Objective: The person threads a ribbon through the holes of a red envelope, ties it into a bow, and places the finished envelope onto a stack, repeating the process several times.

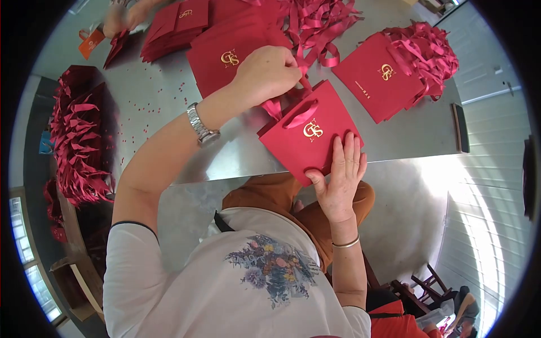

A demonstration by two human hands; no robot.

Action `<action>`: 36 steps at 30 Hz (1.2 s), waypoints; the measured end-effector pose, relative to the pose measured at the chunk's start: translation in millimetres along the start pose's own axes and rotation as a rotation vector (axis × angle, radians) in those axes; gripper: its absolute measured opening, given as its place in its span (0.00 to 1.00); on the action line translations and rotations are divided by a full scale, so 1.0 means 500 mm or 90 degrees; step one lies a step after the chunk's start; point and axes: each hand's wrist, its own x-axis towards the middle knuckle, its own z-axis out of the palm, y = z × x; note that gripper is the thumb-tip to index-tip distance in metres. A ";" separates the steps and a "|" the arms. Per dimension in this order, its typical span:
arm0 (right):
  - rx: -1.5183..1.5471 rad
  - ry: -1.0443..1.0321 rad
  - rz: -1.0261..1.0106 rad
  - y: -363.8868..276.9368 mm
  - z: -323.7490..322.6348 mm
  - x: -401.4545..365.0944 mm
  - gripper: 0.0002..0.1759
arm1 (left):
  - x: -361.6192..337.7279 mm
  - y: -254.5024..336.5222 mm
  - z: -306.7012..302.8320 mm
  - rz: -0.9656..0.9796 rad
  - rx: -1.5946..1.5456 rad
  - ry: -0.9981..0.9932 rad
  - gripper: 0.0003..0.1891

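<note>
A red paper bag (329, 121) with a gold logo lies at the table's front edge, tilted, a ribbon handle (301, 115) across its upper part. My right hand (342, 174) rests flat on the bag's lower right part, fingers stretched out and thumb apart. Above the bag's opening, my left hand (269, 73), below which a metal watch circles the wrist, has its fingers curled together around a red ribbon (305, 83). The fingertips are partly hidden. Under and behind the left hand lies another red bag (211, 62).
Red bags with bunched ribbons (375, 79) lie at right. More stacked bags (174, 31) and loose ribbons (318, 25) are at the back. Another person's hands (127, 19) hold a bag at top left. A pile of ribboned bags (81, 135) stands beyond the left edge.
</note>
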 end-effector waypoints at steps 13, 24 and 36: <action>0.023 0.028 -0.004 0.004 0.011 -0.004 0.48 | -0.022 -0.022 -0.029 0.125 -0.134 -0.289 0.10; -0.039 0.021 -0.037 0.004 0.004 0.002 0.41 | -0.031 -0.038 -0.002 0.129 0.195 0.052 0.09; -0.024 0.027 -0.053 -0.003 -0.005 -0.001 0.39 | -0.117 0.016 -0.024 0.018 0.057 -0.034 0.25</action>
